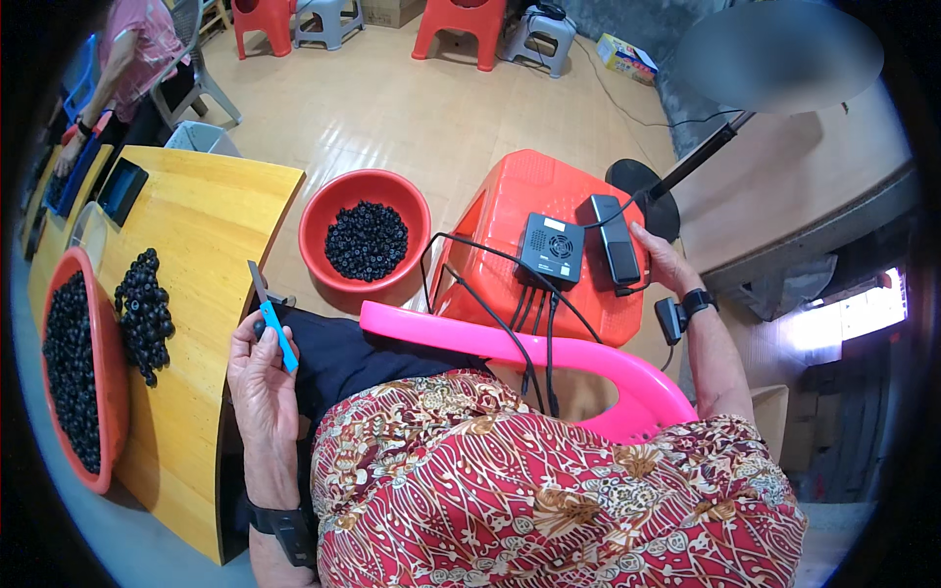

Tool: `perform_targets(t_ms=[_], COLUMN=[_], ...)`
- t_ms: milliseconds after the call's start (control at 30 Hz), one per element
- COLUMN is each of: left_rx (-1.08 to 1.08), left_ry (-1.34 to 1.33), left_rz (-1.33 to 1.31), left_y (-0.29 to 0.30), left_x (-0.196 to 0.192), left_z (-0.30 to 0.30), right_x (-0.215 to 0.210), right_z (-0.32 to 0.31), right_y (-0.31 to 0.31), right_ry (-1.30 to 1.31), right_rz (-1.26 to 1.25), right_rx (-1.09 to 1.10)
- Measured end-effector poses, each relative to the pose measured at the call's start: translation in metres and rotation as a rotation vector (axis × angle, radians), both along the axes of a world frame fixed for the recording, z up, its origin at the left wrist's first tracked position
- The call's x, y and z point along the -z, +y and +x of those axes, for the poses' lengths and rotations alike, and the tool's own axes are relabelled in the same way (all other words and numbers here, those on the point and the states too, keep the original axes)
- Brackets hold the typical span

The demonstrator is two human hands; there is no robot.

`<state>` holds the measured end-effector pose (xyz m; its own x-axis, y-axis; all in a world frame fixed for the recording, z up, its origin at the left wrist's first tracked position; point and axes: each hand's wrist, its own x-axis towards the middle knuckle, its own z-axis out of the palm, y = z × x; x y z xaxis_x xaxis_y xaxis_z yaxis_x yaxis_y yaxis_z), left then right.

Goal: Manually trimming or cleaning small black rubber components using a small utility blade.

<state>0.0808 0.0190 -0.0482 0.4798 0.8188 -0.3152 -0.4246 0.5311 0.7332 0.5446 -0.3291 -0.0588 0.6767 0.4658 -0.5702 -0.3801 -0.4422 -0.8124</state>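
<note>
Head view, blue-handled scissors (pixel 274 328), left hand (pixel 260 377)

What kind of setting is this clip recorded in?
Probably a small hand-processing workshop or home workroom. The left hand holds a blue-handled knife at a wooden table with a heap of small dark pieces; red basins hold more, plastic stools stand about, and another person works nearby.

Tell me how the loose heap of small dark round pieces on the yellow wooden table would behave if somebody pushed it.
The loose heap of small dark round pieces would probably scatter, since nothing contains it. Being round, single pieces may roll across the smooth yellow wooden table, perhaps off its edge. Each piece looks light.
</note>
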Motion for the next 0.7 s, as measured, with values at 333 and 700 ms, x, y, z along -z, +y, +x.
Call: perform_targets(t_ms=[333,700], left_rx=[-0.019,-0.054], left_ry=[-0.022,-0.015], left_rz=[-0.011,-0.014], left_y=[0.006,0.004], left_x=[0.009,0.006], left_z=[-0.012,-0.010], right_x=[-0.103,-0.220], right_z=[0.038,-0.100], right_y=[0.015,0.174], right_ry=[-0.701,-1.370], right_rz=[-0.665,-0.127], right_rx=[-0.249,-0.799])
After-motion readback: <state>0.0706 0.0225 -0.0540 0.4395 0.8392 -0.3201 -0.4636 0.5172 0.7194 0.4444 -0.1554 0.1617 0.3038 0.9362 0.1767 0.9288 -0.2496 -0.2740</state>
